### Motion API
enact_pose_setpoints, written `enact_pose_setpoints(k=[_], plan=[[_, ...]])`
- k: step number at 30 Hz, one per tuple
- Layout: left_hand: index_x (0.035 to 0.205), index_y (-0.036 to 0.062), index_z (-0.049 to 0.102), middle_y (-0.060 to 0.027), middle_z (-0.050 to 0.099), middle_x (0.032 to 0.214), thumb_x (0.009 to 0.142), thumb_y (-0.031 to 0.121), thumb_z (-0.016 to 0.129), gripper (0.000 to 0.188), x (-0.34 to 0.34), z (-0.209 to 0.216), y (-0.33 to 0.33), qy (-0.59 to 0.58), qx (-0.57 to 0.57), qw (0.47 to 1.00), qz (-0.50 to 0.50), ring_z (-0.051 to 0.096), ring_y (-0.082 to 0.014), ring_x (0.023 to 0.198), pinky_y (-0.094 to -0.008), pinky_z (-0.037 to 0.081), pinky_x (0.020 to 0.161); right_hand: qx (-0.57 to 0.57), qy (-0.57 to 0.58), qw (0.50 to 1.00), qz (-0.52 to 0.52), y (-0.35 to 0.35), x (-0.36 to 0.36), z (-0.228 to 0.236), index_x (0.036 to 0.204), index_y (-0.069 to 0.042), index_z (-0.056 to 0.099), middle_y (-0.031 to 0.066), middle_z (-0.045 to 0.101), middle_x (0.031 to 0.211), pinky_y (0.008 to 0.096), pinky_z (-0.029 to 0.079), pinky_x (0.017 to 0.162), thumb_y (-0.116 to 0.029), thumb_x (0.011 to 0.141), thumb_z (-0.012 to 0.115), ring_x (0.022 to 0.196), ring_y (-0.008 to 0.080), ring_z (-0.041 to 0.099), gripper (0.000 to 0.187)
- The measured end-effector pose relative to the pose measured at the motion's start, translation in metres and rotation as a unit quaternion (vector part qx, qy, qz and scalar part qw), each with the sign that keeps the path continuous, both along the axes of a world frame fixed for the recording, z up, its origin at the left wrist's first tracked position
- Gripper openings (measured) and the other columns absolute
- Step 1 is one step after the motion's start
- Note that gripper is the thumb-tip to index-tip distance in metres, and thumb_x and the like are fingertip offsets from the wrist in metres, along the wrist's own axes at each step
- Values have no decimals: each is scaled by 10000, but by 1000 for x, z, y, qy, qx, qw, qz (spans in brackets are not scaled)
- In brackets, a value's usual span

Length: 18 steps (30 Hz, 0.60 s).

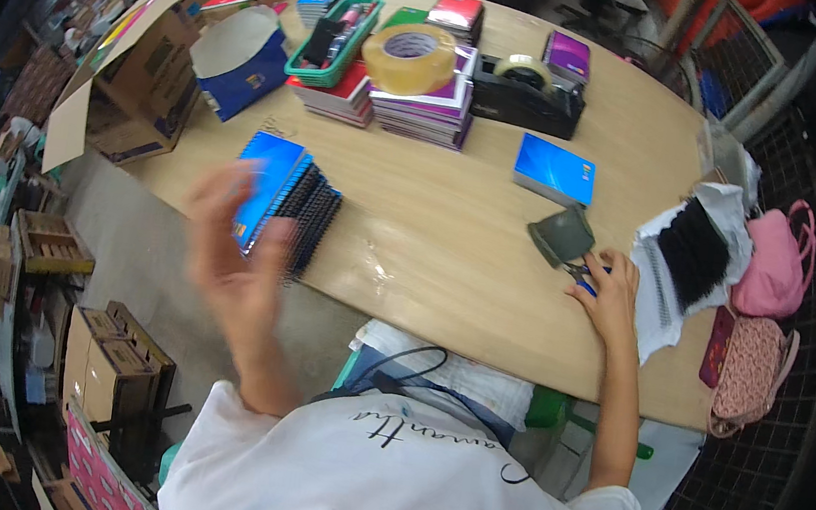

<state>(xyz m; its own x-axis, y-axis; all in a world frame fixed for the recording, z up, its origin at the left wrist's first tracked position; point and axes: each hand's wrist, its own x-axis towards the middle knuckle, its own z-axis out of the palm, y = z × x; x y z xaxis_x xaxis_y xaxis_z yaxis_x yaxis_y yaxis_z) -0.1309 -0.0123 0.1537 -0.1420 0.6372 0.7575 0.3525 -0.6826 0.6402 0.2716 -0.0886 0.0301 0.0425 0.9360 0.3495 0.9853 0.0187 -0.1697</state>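
Green basket (301,64) holds pens; cardboard box (152,75) lies open beside it

Stationery shop or its stockroom, with packing going on. Wooden worktop (451,230) loaded with goods: stacks of spiral notebooks (423,106) at 12 o'clock, a blue notebook pile (284,196) at 10, a big roll of packing tape (408,57) and a black tape dispenser (527,92) at 12 to 1. Open cardboard box (142,74) at 10 o'clock; more cartons (114,363) on the floor at 8. Far left rim, blurred: possibly shelves of stock under strip lights. Wire mesh panel (755,476) at 4.
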Motion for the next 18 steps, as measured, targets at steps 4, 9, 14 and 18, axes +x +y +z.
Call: enact_pose_setpoints(k=[4,9,14,18], plan=[[1111,63,655,-132,631,1044,842,44,641,270,115,-23,53,136,-173,924,-312,623,-281,968,-357,517,820,-42,91,992,-75,-1,3,15,1058,-67,704,151,559,1124,420,422,932,-266,637,835,1095,332,510,483],[1157,60,640,-184,600,1164,903,236,594,312,250,-92,187,348,-36,862,-368,576,-372,1079,-431,447,965,-39,475,877,-56,-4,-33,10,1086,-31,656,107,609,1010,335,520,712,-187,778,775,852,229,615,365],[1241,24,616,-226,552,1313,972,610,260,737,300,-106,247,578,-276,693,-332,472,-396,1266,-422,337,1088,-51,856,514,-7,19,-134,-9,1455,19,265,120,536,1184,342,489,891,-274,919,652,1038,205,583,722],[1217,-11,621,-246,582,1260,971,565,276,715,273,-113,236,460,-376,688,-417,575,-340,1149,-420,438,981,114,736,644,-177,104,-123,-27,1509,7,110,182,276,1520,439,312,1099,-423,956,555,1317,310,422,830]])
